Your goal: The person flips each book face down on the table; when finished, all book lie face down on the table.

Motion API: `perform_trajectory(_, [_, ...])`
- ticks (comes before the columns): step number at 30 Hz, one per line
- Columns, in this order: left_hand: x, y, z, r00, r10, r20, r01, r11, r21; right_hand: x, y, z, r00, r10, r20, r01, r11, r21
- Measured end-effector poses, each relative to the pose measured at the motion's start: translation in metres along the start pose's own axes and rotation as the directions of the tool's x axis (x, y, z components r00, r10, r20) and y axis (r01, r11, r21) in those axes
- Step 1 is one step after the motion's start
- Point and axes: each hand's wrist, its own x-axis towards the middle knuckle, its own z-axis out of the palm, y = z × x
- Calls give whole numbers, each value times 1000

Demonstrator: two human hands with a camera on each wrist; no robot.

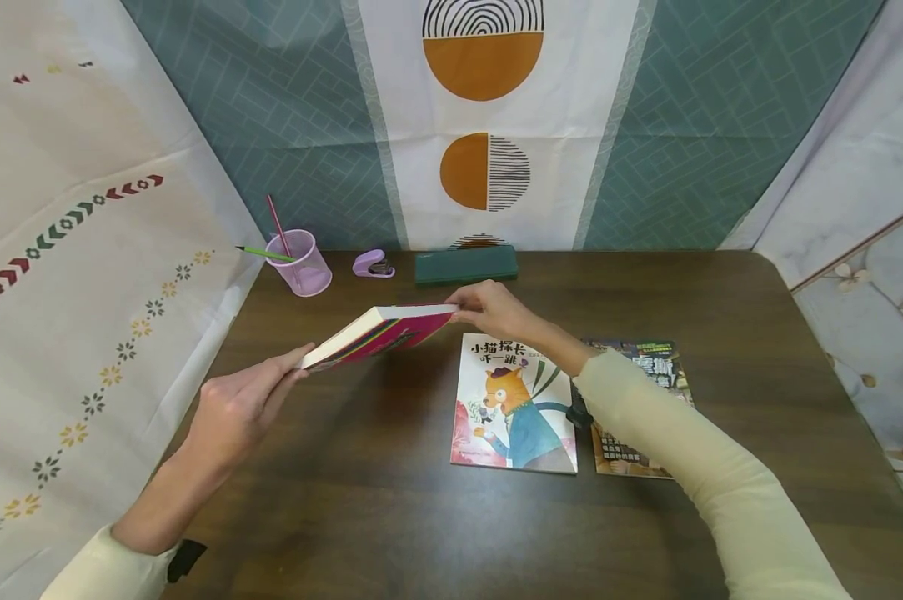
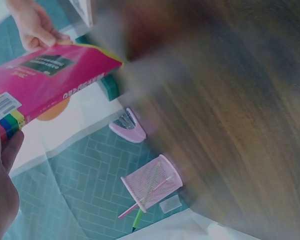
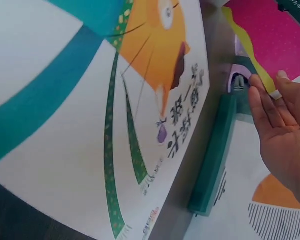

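A pink book (image 1: 379, 333) hangs tilted above the dark wooden table (image 1: 361, 483), held between both hands. My left hand (image 1: 295, 364) pinches its near left corner, thumb on top. My right hand (image 1: 460, 310) pinches the far right corner. In the left wrist view the pink book (image 2: 50, 80) shows its spine and back cover, with the right hand (image 2: 37, 30) at its far end and my left palm (image 2: 2, 190) at the near end. The right wrist view shows the right hand (image 3: 270, 87) at the pink book's edge (image 3: 275, 35).
A picture book with an orange animal (image 1: 514, 408) lies flat under the right arm, and a dark-covered book (image 1: 646, 392) lies beside it. At the table's back stand a pink mesh cup (image 1: 301, 262) with pencils, a purple stapler (image 1: 372, 264) and a green case (image 1: 466, 265).
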Motion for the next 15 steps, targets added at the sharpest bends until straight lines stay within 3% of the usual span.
perform_trajectory(5, [2,-2,-4,997,-79,-7,79,997,12,-8,-6,-7,999,24,-33,-22,997,76])
perform_trajectory(9, [3,-3,-5,985,-174,-13,174,984,-28,-12,-12,-13,997,51,-50,-42,985,168])
perform_trajectory(15, [4,-2,-4,928,-373,-8,369,920,-133,-17,-23,-19,990,116,-80,-93,963,252])
